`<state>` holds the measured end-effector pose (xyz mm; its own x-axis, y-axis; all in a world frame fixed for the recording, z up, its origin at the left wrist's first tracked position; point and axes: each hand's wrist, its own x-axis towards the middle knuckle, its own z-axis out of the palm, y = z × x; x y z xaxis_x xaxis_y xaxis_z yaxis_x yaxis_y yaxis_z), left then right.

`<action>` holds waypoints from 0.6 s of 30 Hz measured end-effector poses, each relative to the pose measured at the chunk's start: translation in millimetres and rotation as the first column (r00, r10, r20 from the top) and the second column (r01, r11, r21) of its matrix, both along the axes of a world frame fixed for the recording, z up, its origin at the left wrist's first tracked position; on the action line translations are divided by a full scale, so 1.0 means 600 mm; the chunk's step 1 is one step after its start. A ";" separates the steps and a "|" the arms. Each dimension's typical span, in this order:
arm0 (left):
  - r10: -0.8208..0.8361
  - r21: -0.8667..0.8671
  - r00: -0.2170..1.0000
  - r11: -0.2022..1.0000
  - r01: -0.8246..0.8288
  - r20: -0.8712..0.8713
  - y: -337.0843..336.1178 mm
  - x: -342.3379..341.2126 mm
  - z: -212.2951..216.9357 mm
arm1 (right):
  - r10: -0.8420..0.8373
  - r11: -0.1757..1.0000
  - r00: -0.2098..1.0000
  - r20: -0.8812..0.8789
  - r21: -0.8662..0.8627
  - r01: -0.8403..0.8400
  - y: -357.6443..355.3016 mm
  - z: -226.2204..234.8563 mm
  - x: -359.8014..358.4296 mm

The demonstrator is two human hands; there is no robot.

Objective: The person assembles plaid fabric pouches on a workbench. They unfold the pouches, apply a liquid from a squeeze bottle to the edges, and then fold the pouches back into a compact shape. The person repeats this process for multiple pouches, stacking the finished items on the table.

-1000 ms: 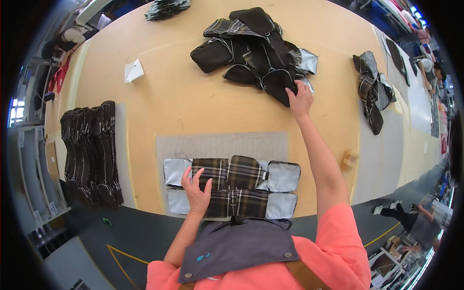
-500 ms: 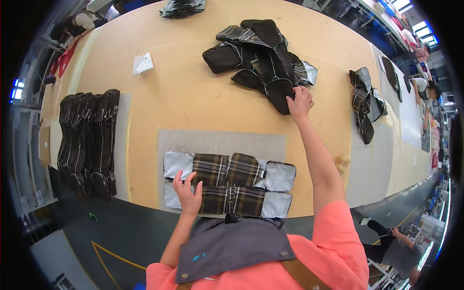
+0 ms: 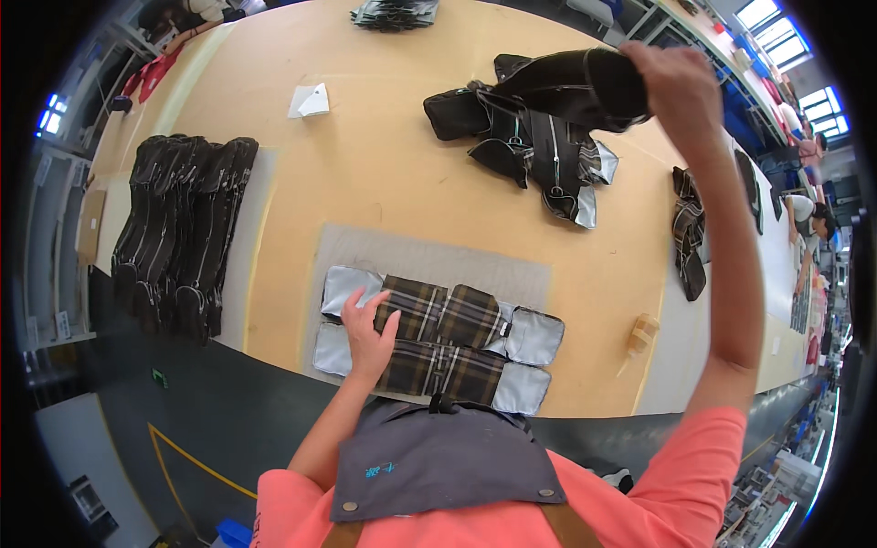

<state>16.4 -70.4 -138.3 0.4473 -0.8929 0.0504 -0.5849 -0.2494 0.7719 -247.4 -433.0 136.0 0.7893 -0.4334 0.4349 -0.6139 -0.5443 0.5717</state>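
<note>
Raised over the far right of the table, my right hand (image 3: 681, 91) is closed on the end of a long black fabric piece (image 3: 571, 82). That piece is lifted and bent over a loose heap of black zippered fabric pieces (image 3: 457, 114) with plaid and silver parts. My left hand (image 3: 367, 336), fingers spread, is at the left end of two flat plaid pieces with silver ends. The far plaid piece (image 3: 468, 315) lies alongside the near plaid piece (image 3: 475, 370), close to the front edge. Whether the left fingertips press on the cloth, I cannot tell.
A row of black zippered pieces (image 3: 178, 233) lies at the left. At the far edge sits a silver-black stack (image 3: 395, 13), with a white paper (image 3: 309, 100) nearer. On the right are more plaid pieces (image 3: 689, 228) and a tape roll (image 3: 643, 333). People work beyond the table.
My right hand has gone up and away to the right, lifting a black piece off the heap. My left hand stays by the plaid pieces, fingers still spread. The whole view has shifted somewhat.
</note>
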 end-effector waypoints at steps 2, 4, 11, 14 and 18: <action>0.015 0.001 0.969 1.000 -0.015 -0.246 -0.036 -0.014 -0.007 | 0.047 0.996 0.996 -0.072 -0.073 -0.052 0.024 0.080 0.005; 0.133 0.116 0.546 0.991 -0.066 -0.827 -0.079 -0.034 -0.018 | 0.097 0.981 0.992 -0.085 -0.158 -0.109 0.044 0.118 0.007; 0.530 0.508 -0.519 0.838 0.199 -0.671 -0.193 -0.174 0.040 | 0.018 1.000 0.999 -0.046 0.001 -0.018 0.181 0.165 -0.066; 0.490 0.426 -0.457 0.872 0.243 -0.743 -0.195 -0.205 -0.011 | 0.018 0.987 0.998 0.056 0.161 -0.026 0.204 0.154 -0.096; 0.432 0.415 -0.212 0.902 0.120 -0.876 -0.183 -0.149 -0.060 | -0.103 0.969 0.991 0.080 0.232 0.082 0.220 0.073 -0.146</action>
<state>-73.3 -180.2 -174.4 -0.1535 -0.6126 -0.7753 0.8426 -0.4910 0.2211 -334.9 -301.2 179.6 0.7028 -0.5986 0.3845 -0.7114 -0.5922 0.3784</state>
